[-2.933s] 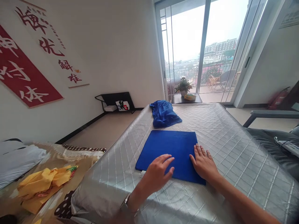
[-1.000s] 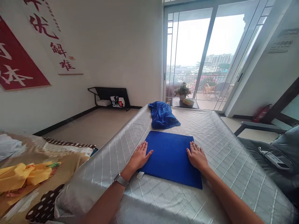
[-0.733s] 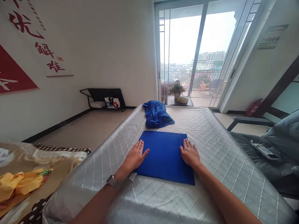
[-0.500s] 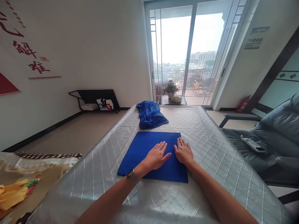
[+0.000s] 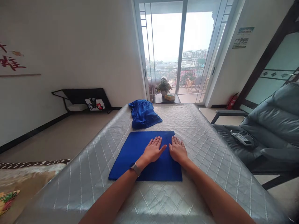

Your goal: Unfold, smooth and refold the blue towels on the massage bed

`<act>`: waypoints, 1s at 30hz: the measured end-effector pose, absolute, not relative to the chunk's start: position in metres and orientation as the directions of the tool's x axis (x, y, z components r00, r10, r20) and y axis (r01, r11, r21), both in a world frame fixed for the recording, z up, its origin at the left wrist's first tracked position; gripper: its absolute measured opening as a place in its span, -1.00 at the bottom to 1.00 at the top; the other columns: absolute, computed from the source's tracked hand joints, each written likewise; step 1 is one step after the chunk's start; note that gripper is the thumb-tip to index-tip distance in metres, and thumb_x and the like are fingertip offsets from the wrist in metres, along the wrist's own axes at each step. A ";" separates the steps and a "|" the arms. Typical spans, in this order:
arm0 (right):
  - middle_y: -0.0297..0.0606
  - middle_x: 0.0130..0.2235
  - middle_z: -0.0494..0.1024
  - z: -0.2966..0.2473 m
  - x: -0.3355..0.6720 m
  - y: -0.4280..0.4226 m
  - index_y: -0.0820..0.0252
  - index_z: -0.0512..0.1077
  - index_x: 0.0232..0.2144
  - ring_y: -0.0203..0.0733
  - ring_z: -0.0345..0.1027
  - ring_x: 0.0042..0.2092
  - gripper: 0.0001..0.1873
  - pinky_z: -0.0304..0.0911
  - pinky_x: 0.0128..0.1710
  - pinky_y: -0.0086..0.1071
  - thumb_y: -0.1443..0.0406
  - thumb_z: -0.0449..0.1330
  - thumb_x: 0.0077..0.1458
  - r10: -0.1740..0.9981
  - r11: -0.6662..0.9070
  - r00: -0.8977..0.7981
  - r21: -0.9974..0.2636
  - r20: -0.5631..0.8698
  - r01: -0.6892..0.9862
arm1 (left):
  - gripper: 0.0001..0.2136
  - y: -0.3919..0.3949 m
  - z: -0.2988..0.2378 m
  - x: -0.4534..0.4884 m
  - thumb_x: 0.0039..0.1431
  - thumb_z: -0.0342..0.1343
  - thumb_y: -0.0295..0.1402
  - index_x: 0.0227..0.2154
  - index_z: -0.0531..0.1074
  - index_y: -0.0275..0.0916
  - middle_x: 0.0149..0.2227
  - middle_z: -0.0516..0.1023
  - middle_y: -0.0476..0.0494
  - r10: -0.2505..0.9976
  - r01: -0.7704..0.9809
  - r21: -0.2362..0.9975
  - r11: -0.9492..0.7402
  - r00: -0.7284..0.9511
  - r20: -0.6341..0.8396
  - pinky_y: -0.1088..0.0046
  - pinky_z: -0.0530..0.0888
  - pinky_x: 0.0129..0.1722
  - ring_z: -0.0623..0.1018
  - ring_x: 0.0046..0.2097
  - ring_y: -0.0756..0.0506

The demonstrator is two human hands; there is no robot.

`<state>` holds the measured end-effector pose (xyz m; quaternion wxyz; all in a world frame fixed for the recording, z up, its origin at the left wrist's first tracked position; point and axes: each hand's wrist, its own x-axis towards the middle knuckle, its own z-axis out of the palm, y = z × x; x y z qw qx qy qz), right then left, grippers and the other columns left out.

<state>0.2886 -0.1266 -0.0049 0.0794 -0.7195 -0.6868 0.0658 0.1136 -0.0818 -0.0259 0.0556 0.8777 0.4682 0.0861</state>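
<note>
A flat blue cloth point(image 5: 130, 155), folded into a near-square, lies on the silver quilted table cover point(image 5: 210, 161). My left hand point(image 5: 153, 150) rests palm down on the middle of the cloth, its fingers stretched forward and the thumb out to the right. Along the cloth's right edge lies my right hand point(image 5: 178, 150), also flat with extended fingers, partly over the edge. Neither hand grips anything. Beyond the folded cloth is a crumpled blue garment-like cloth point(image 5: 144, 114), apart from both hands.
To the right stands a dark padded armchair point(image 5: 268, 124) with a white power strip point(image 5: 243, 138) on its seat. A potted plant point(image 5: 164, 86) is on a small table by the sliding glass door. Patterned fabric point(image 5: 35, 168) lies at lower left.
The camera view has turned slightly right, so the whole scene sits further left. Both hands stay flat on the folded cloth, with the left hand slightly nearer the right.
</note>
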 end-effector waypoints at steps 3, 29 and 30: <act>-0.09 0.47 -0.09 -0.001 0.288 -0.128 0.44 -0.06 0.43 -0.07 -0.24 0.47 -0.31 -0.37 0.42 -0.12 0.18 -0.27 0.38 0.998 -0.058 0.059 -0.218 -0.004 0.974 | -0.23 -0.070 -0.025 0.063 0.41 -0.50 0.12 0.42 0.01 -0.35 0.46 -0.03 -0.27 0.888 0.877 0.147 -0.458 0.457 0.047 0.10 -0.05 0.43 -0.02 0.47 -0.20; -0.04 0.46 -0.01 0.011 0.287 -0.096 0.46 0.00 0.42 -0.02 -0.12 0.45 -0.31 -0.19 0.39 -0.07 0.18 -0.28 0.38 0.999 -0.050 0.050 0.004 -0.013 0.999 | -0.19 -0.048 -0.038 -0.048 0.40 -0.47 0.14 0.41 0.01 -0.45 0.44 0.01 -0.44 0.985 0.965 0.213 -0.154 0.133 0.108 0.05 0.02 0.40 0.05 0.45 -0.28; -0.04 0.46 -0.03 0.012 0.286 -0.090 0.46 -0.01 0.42 -0.03 -0.17 0.46 -0.31 -0.23 0.40 -0.09 0.17 -0.28 0.38 0.999 -0.049 0.049 -0.008 -0.003 0.999 | -0.20 -0.048 -0.038 -0.048 0.40 -0.46 0.13 0.41 0.01 -0.43 0.44 0.01 -0.44 0.985 0.965 0.213 -0.153 0.131 0.114 0.05 0.03 0.40 0.05 0.45 -0.28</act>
